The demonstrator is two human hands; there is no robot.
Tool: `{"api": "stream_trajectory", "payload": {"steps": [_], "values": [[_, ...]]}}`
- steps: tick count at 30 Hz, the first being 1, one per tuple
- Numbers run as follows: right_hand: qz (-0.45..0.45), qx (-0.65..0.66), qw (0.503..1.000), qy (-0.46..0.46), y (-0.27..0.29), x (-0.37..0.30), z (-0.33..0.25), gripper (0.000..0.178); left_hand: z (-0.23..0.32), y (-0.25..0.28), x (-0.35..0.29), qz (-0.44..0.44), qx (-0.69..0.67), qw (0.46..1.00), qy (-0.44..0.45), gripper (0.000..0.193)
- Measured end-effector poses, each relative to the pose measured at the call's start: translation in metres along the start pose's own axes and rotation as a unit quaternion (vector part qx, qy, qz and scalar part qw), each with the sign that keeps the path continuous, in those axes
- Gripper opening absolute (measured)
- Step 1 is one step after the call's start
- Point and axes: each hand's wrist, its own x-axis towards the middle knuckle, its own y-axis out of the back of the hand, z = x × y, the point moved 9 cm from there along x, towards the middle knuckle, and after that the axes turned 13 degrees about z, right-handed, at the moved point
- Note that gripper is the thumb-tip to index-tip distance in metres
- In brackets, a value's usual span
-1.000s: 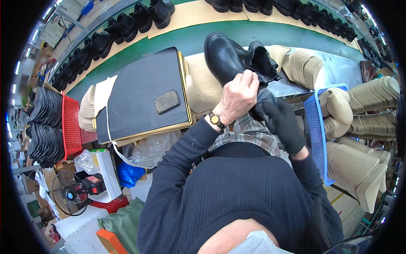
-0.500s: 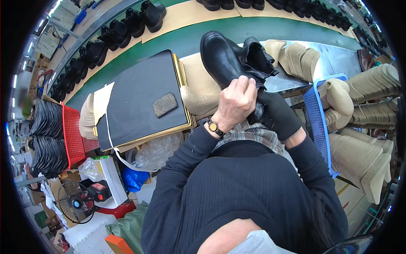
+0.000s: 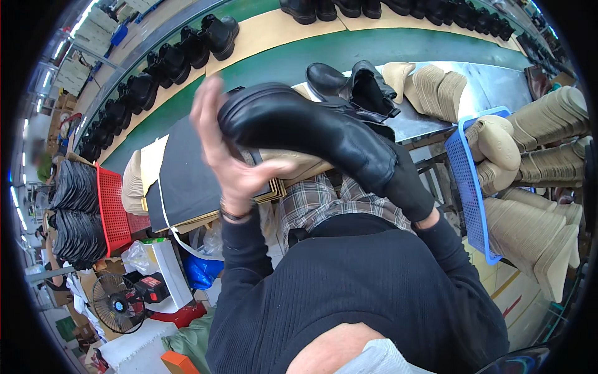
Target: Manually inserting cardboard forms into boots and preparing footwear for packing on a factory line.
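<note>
A black leather boot (image 3: 305,121) is held up in front of me, tilted with its toe to the left. My right hand (image 3: 410,187), in a black glove, holds it at the shaft end; the fingers are hidden by the boot. Bare and wearing a watch, my left hand (image 3: 233,159) is spread beside the toe, thumb stretched out under it and fingers raised. I cannot tell whether its palm touches the leather. Behind lies another black boot (image 3: 367,90), its opening toward me. A stack of black sheets (image 3: 180,174) is partly covered by my left hand.
Beige insoles (image 3: 436,90) stand in rows on the metal tabletop. At right is a blue basket (image 3: 466,181) with more insoles; a red basket (image 3: 112,206) stands at left. Black shoes (image 3: 215,37) line the green conveyor (image 3: 268,59). A fan (image 3: 118,302) sits lower left.
The held boot has come nearer and swung its toe to the left. My left hand has let go of the shaft area and moved left, opening beside the toe.
</note>
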Motion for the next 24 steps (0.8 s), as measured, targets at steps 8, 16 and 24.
{"api": "stream_trajectory", "payload": {"steps": [8,16,24], "values": [[-0.041,0.241,0.95,-0.195,0.009,0.026,-0.001,0.049,0.012,-0.01,0.006,-0.149,-0.443,0.877,0.114,0.114],[-0.106,0.223,0.949,-0.195,-0.055,0.036,0.007,0.043,0.03,-0.001,0.006,-0.128,-0.426,0.894,0.058,0.084],[-0.074,0.236,0.944,-0.218,-0.046,0.024,0.006,0.044,0.099,0.002,0.036,-0.182,-0.395,0.899,-0.051,0.055]]}}
